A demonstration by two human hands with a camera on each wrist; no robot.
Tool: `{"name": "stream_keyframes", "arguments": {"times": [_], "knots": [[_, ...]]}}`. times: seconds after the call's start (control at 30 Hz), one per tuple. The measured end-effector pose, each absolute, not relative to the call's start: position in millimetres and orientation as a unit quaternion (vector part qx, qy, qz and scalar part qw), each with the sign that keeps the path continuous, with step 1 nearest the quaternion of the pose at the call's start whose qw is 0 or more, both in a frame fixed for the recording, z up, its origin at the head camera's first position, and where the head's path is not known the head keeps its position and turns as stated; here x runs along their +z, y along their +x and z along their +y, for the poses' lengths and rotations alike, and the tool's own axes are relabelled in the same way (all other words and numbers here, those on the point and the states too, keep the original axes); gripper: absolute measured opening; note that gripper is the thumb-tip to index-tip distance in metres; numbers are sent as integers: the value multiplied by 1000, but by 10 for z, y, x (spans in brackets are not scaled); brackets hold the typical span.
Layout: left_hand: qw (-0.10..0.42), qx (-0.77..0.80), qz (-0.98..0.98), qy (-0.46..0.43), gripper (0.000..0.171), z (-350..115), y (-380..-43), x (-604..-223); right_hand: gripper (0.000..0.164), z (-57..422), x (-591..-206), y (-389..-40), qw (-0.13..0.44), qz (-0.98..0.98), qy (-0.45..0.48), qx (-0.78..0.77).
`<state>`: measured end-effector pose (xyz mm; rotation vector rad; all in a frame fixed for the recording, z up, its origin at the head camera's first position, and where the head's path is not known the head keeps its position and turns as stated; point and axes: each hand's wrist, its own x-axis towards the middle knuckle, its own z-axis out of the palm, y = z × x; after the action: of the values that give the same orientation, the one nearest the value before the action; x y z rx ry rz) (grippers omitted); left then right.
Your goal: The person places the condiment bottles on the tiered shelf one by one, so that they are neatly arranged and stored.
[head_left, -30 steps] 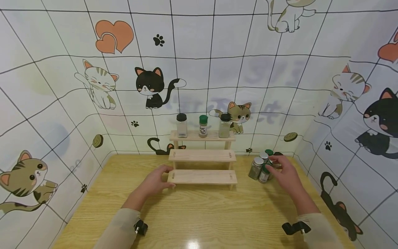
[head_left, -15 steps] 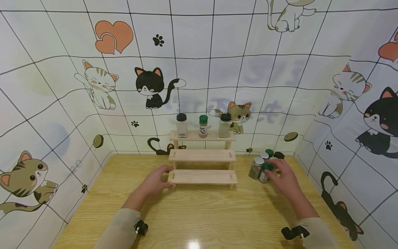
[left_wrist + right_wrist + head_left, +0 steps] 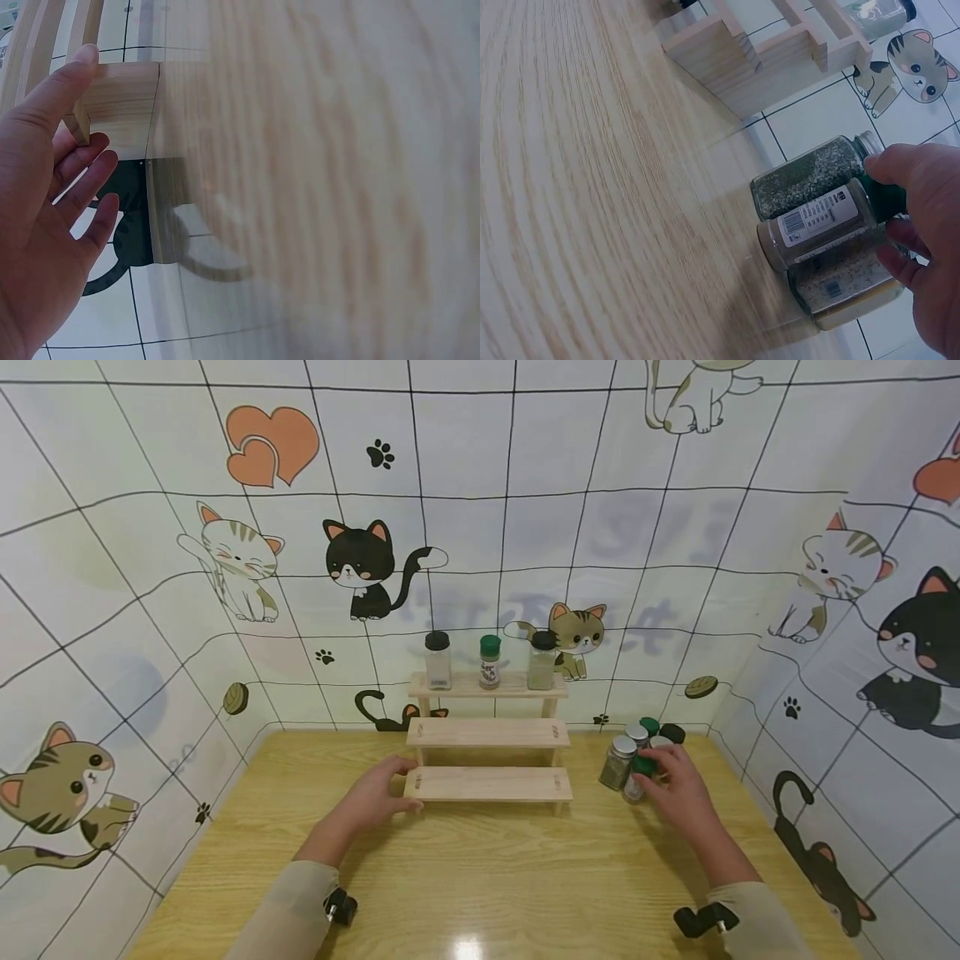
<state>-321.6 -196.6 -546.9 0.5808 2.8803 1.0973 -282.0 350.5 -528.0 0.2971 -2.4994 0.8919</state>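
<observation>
A three-step wooden rack (image 3: 487, 785) stands on the table, and my left hand (image 3: 375, 796) grips the left end of its lowest step. In the left wrist view the thumb lies over the board (image 3: 120, 86) with the fingers on its other side. Out to the right, my right hand (image 3: 681, 789) pinches the green cap of a small spice jar (image 3: 817, 225) between thumb and fingers. This jar is upright at the front of a tight cluster, next to a silver-lidded jar of green flakes (image 3: 618, 762). Its cap is partly hidden by the fingers.
On the rack's top step stand a black-capped jar (image 3: 438, 662), a green-capped jar (image 3: 489, 663) and another black-capped jar (image 3: 542, 663). Behind the pinched jar are more jars, with a black lid (image 3: 672, 733) at the back. Cat-printed sheeting (image 3: 465, 552) encloses the table.
My right hand has drawn slightly left and closed its thumb and fingers on the front jar's green cap. My left hand and the rack have stayed in place.
</observation>
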Motion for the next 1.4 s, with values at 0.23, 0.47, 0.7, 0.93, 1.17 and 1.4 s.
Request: {"name": "stream_keyframes", "arguments": {"times": [0.23,0.47,0.7,0.93,1.17,1.4], "knots": [[8,351,919,180,69,-1973,-3226,-5459,34,3473,-5283,-2820,222,-910,93,337],[12,350,920,177,69,-1974,-3253,-5474,38,3458,-5311,-2815,212,-902,96,364],[10,353,918,179,68,-1974,-3231,-5458,45,3444,-5405,-2794,202,-891,103,393],[6,348,918,189,69,-1983,-3221,-5475,45,3384,-5533,-2755,245,-880,98,395],[10,349,918,187,70,-1981,-3215,-5479,46,3234,-5541,-2757,321,-853,124,394],[11,355,917,183,71,-1970,-3204,-5460,48,3093,-5380,-2852,341,-819,158,435]]}}
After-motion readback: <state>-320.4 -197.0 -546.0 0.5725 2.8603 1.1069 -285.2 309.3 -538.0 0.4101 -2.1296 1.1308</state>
